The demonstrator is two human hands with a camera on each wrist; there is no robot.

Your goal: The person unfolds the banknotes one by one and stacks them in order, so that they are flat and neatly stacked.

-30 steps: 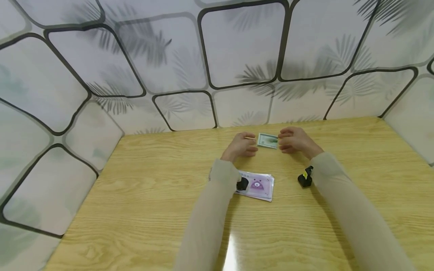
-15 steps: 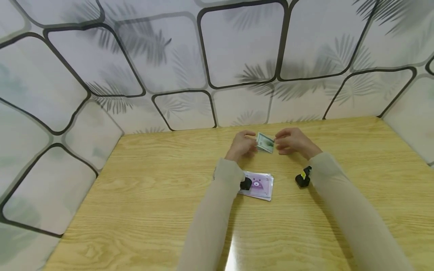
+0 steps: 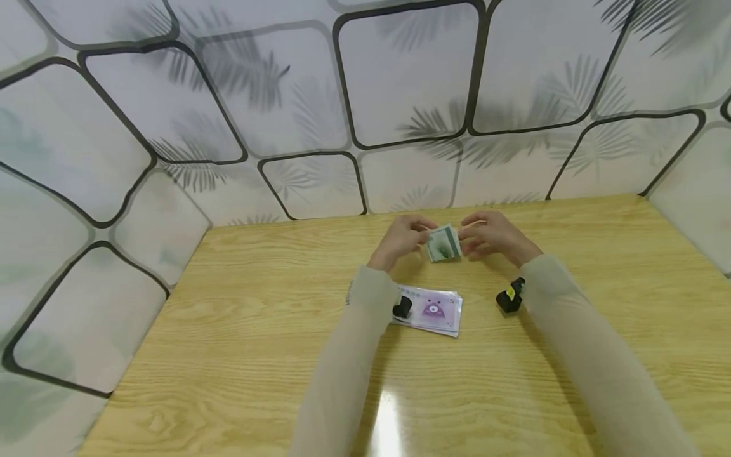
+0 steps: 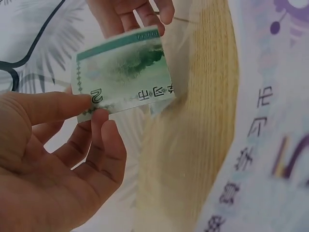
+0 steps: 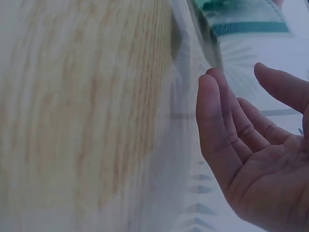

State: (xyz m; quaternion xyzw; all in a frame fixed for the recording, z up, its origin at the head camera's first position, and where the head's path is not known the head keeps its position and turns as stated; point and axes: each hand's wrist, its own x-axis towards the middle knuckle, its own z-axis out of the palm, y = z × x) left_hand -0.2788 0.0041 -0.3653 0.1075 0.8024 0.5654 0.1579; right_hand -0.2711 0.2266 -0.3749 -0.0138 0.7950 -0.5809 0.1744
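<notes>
A folded green play banknote (image 3: 442, 244) is held up above the far part of the table. My left hand (image 3: 400, 238) pinches its edge; in the left wrist view the thumb of that hand (image 4: 53, 169) lies by the printed 2. To the note's right is my right hand (image 3: 495, 236). The right wrist view shows this hand (image 5: 265, 159) with thumb and fingers apart and nothing between them, its fingertips just below the green note (image 5: 246, 19). Nearer me, a stack of purple play banknotes (image 3: 442, 314) lies partly under my left wrist.
A wood-grain table (image 3: 240, 330) spreads around both arms. A pale patterned wall covering (image 3: 411, 82) rises right behind the hands, and another side closes in at the left. A small black wrist camera (image 3: 510, 298) sits at the right cuff.
The green note has turned between my hands and shifted slightly left; its dark green band now faces right. My right hand has come a little left. The purple stack stays put.
</notes>
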